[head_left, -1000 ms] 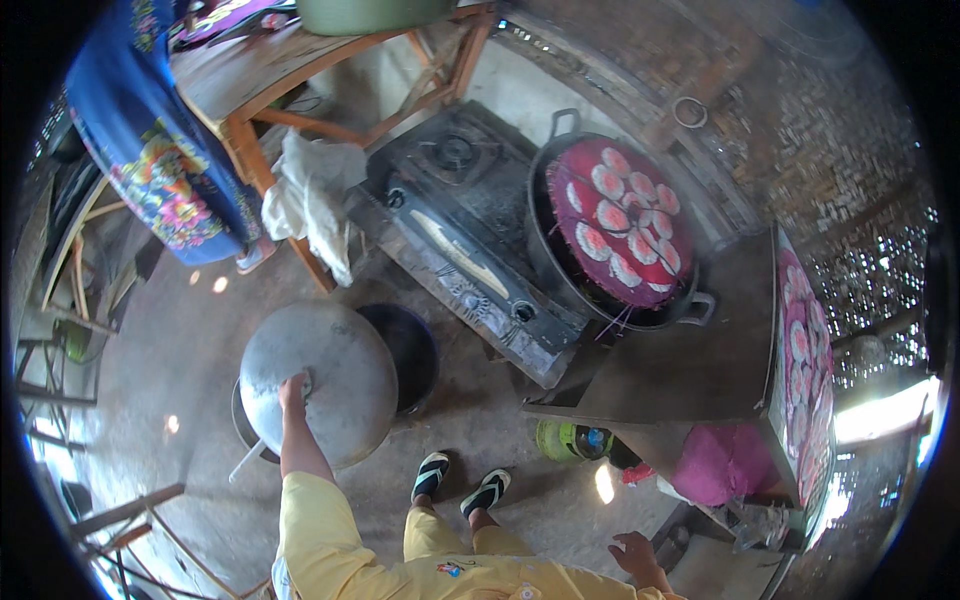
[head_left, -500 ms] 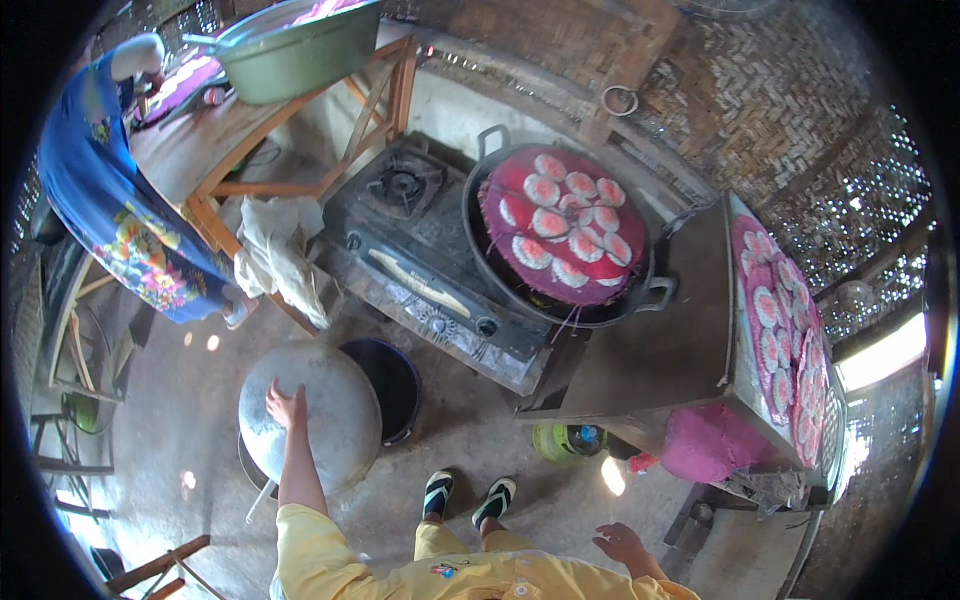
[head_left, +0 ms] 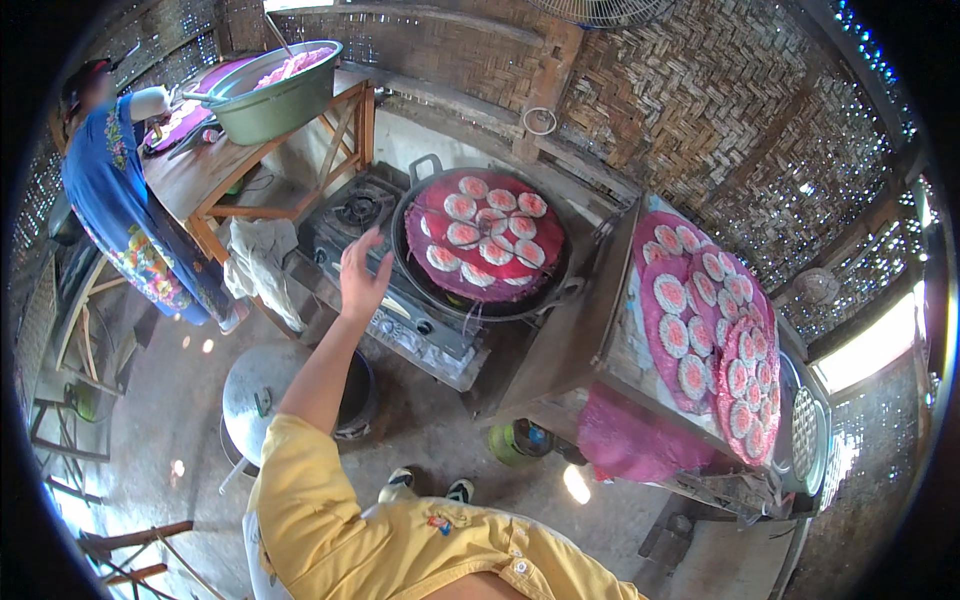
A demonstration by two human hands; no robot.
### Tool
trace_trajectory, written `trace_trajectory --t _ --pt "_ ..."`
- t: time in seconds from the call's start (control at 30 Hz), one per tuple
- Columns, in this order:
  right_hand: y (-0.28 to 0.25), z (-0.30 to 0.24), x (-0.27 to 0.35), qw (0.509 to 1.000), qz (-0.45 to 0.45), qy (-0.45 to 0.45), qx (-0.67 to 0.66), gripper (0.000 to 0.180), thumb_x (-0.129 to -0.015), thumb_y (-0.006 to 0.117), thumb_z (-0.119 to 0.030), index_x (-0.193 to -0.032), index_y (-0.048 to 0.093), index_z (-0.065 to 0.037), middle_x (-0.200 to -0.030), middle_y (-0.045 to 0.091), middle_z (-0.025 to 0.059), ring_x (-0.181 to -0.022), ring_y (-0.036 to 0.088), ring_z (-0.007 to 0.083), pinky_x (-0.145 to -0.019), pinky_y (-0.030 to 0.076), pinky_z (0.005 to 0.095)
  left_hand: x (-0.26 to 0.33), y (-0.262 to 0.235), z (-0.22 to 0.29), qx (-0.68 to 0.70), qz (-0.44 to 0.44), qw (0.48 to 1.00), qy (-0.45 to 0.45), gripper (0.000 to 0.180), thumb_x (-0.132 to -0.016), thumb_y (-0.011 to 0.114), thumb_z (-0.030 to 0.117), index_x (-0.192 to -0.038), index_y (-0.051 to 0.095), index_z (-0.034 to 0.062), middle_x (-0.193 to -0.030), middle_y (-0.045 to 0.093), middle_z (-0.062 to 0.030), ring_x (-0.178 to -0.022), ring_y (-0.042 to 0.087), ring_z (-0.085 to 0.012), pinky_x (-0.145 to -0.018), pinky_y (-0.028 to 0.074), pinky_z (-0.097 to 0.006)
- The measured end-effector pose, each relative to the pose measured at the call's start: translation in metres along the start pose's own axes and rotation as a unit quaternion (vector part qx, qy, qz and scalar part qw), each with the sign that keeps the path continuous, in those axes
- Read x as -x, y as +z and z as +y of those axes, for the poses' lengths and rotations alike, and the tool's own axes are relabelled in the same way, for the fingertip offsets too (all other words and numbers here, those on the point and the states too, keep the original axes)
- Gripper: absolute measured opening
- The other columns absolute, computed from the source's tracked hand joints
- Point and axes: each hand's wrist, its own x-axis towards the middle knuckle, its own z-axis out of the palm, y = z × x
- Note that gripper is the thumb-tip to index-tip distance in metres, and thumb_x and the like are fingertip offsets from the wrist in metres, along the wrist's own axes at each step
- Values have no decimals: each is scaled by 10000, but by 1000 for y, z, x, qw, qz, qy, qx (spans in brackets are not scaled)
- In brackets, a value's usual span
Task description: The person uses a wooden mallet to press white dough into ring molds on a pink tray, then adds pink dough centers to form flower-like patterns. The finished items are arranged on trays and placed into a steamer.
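My left hand reaches out over the gas stove, its fingers apart and nothing in them. It hangs just left of a black wok with loop handles. Over the wok lies a magenta-red cloth bearing several round pink-and-white pieces, with thin dark lines crossing above them. A large round metal lid rests at floor level at the left, partly over a dark pot. My right hand is out of the picture.
To the right stands a table with more pieces on magenta cloths. A pink cloth hangs below it, near a green gas cylinder. At the far left a person in blue works beside a green basin.
My left hand has left the metal lid and moved up and right to the stove beside the wok. My right hand has gone out of view. The view has shifted.
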Motion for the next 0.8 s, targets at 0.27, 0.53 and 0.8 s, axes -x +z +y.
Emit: trace_trajectory --t 0.27,0.53,0.8 --pt "-23 -24 -25 992 61 -40 -106 368 -859 483 -427 -1043 638 -148 -968 629 128 -845 614 319 -764 480 412 -48 63 73 61 -27 997 -35 412 -760 651 146 -1142 524 60 -995 635 -58 -957 568 -295 -840 444 -374" --pt "-25 -81 -57 984 83 -52 -152 353 -858 492 -403 -1047 635 -141 -982 624 126 -839 614 317 -758 481 408 -95 136 44 7 -197 979 -55 316 -739 651 236 -1019 613 95 -1014 635 -74 -935 589 -318 -816 470 -411" --pt "-33 -141 -79 981 98 -27 -166 338 -858 501 -378 -1052 631 -133 -996 619 124 -834 614 315 -753 482 403 -92 183 -19 -323 -450 833 -9 284 -736 614 312 -920 683 107 -992 637 -74 -1029 529 -240 -874 389 -464"
